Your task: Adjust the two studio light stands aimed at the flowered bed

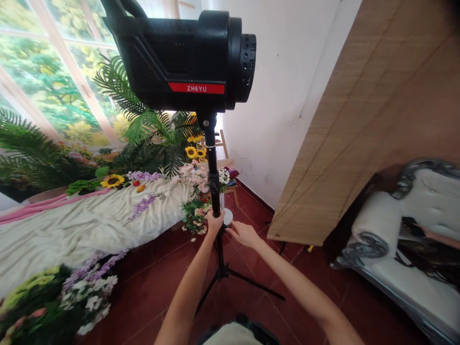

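A black studio light (179,60) with a red ZHEYU label sits on top of a black light stand (215,199), close in front of me. Below the light, my left hand (214,223) is wrapped around the stand's pole. My right hand (244,234) is at the pole's right side, slightly lower, its thumb and fingertips closed on a small dark knob that they mostly hide. The stand's tripod legs (223,272) are spread on the red tiled floor. A pale round disc (228,216) shows just behind the hands.
To the left, a cream draped cloth (89,225) carries artificial flowers and fruit. Pink flowers (196,177) and a wooden easel (235,196) stand behind the pole. A bamboo blind (316,158) leans at right, beside a white sofa (381,220) where a person's hand (429,232) shows.
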